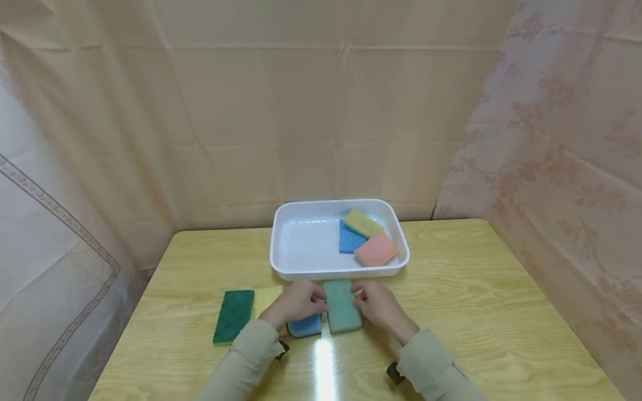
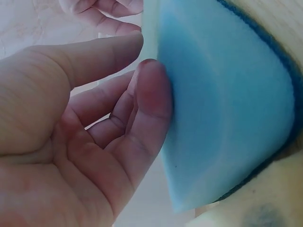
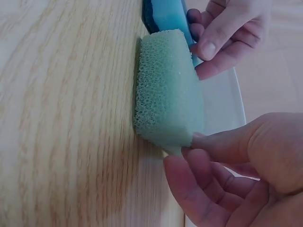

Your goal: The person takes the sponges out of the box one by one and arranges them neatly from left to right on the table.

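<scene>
Sponges are what both hands are busy with, and the pale green sponge (image 1: 343, 306) is the one between them right now. It lies flat on the wooden counter (image 1: 476, 301), just in front of the white tray (image 1: 301, 270). The left hand (image 1: 296, 303) touches its left side with gently bent fingers (image 2: 151, 94), and the right hand (image 1: 378, 305) pinches its right edge between thumb and fingertips (image 3: 189, 156). It looks like the sponge is only just being taken hold of, because it is not lifted off the wood yet. Under the left hand sits a blue sponge (image 1: 305, 326), close beside the green one. A little farther left lie a yellow sponge (image 1: 267, 298) and a dark green scrub pad (image 1: 233, 315), side by side on the counter. Inside the tray, over on its right side, there are three sponges already: a yellow one (image 1: 362, 223), a blue one (image 1: 349, 238) and a pink one (image 1: 376, 249), leaning on each other. The left part of the tray holds nothing. So my guess is that three sponges are put away and four are left to go, and the pale green one seems to be the next in line.
</scene>
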A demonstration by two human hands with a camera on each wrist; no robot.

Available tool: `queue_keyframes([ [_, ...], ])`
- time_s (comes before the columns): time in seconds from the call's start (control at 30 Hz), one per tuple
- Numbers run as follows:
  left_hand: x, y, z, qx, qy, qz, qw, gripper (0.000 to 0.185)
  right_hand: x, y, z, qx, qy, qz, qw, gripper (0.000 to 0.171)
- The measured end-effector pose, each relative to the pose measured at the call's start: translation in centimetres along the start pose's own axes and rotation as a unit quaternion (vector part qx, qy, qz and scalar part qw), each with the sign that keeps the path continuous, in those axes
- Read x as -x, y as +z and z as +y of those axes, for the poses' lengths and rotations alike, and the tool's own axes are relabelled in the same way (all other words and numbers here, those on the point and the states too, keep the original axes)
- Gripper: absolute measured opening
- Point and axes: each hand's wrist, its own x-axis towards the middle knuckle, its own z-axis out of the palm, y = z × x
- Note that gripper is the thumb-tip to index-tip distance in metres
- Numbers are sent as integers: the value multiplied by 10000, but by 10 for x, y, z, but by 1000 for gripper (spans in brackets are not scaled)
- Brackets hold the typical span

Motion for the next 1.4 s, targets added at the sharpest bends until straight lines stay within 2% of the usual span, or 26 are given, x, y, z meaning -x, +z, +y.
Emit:
queue_keyframes([
  [0.2,1,0,2,151,-92,-82,9998,6,-2,1,1,149,-142,41,9998,20],
  [0.4,2,-4,3,250,-147,-133,9995,17,1,-6,-3,101,70,-298,9995,22],
  [0.5,2,-8,8,166,77,-181,9997,25,7,-20,-9,137,-15,-403,9991,23],
  [0.67,0,-19,26,-162,508,-226,9983,29,11,-52,-19,315,-464,-260,9981,22],
  [0.87,-4,-27,45,-524,526,-294,9968,29,8,-84,-20,655,-818,-132,9944,23],
  [1.07,-14,-33,57,-893,580,-167,9942,25,-3,-105,-10,869,-559,-235,9944,27],
  [1.23,-26,-37,72,-969,610,-207,9932,25,-16,-120,-2,964,-404,-390,9938,29],
  [1.33,-33,-39,79,-984,566,-296,9931,24,-26,-129,3,667,-193,-600,9958,34],
  [1.4,-37,-39,83,-1047,569,-317,9924,23,-33,-135,6,268,-7,-764,9967,39],
])
